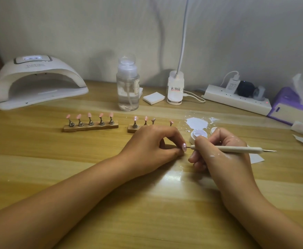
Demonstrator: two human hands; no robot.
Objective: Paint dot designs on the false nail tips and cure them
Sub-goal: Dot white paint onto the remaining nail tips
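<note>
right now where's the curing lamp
In the head view the white curing lamp sits at the far left of the desk, by the wall, left of the clear pump bottle and behind the left nail-tip stand.

left hand (152,144) pinching; right hand (219,151) curled, seemingly gripping.

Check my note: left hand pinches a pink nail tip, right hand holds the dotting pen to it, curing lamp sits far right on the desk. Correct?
One error: the head view shows the curing lamp far left on the desk, not right. Left hand pinching the pink nail tip and right hand holding the dotting pen to it are correct.
</note>
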